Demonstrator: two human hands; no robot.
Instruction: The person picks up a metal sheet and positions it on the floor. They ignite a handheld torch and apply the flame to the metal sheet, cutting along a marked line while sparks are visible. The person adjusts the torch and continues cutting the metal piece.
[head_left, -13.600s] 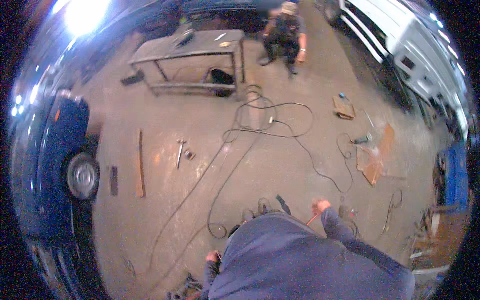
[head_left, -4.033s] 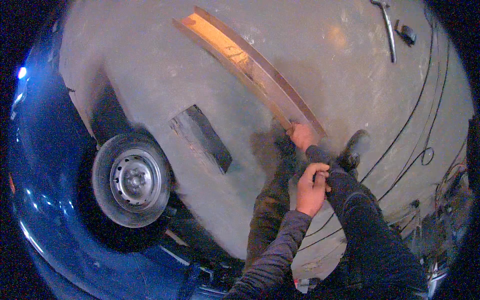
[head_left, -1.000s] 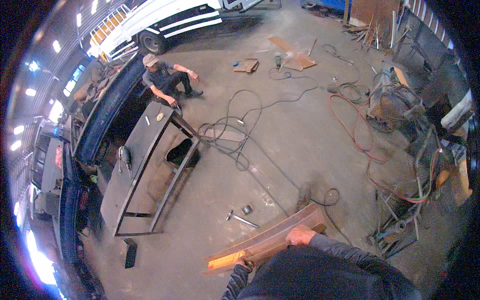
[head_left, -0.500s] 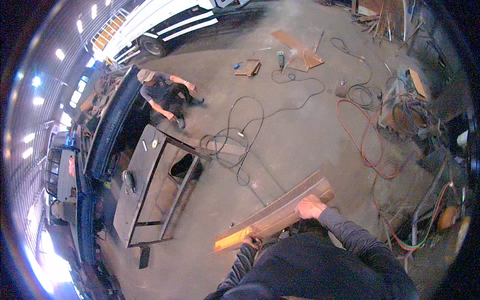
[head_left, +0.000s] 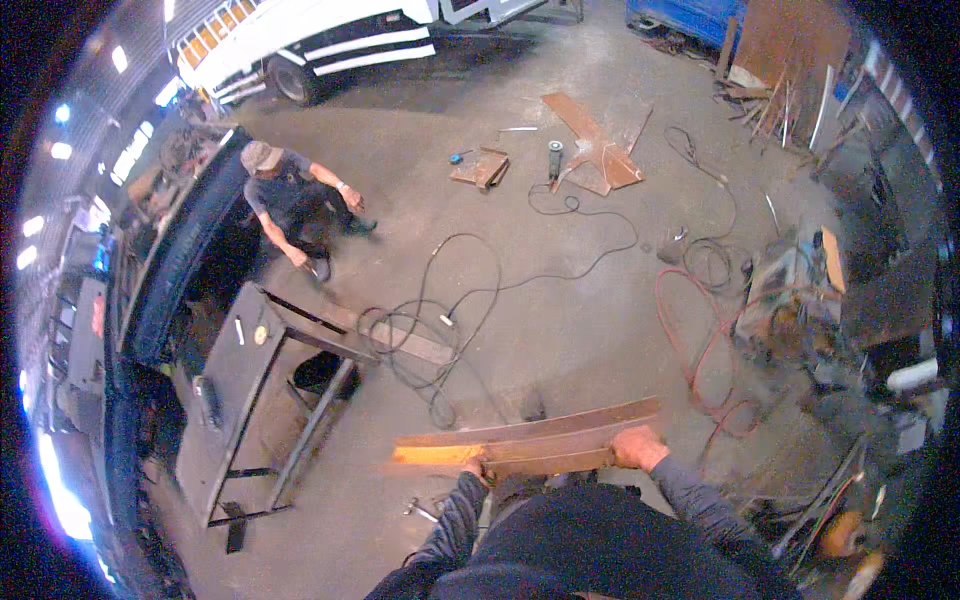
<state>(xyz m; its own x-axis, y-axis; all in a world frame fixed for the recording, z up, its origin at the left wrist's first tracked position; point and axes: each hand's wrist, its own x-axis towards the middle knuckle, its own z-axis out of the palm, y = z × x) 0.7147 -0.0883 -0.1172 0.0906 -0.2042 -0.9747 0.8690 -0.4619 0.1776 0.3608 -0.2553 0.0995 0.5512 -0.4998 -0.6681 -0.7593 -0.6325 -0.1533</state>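
Observation:
A long rusty steel channel (head_left: pixel 540 442), with an orange-yellow patch toward its left end, lies crosswise in front of my body. My left hand (head_left: pixel 474 468) is closed on its lower edge left of the middle, partly hidden by the metal. My right hand (head_left: pixel 635 447) grips the same piece near its right end. Below the channel at the left, a hammer-like steel tool (head_left: pixel 424 510) lies on the concrete floor.
A metal table (head_left: pixel 228 390) stands at front left; a co-worker (head_left: pixel 292 195) crouches behind it. Cables (head_left: pixel 430 310) and a red hose (head_left: pixel 690 390) loop over the floor, with cardboard-like brown sheets (head_left: pixel 610 150), machinery (head_left: pixel 785 290) at right and a white truck (head_left: pixel 350 45) at the back.
Compared with half a second ago, the channel in my hands has swung to lie more level across the view. Earlier it lay on the floor beside the blue car. My view has since turned.

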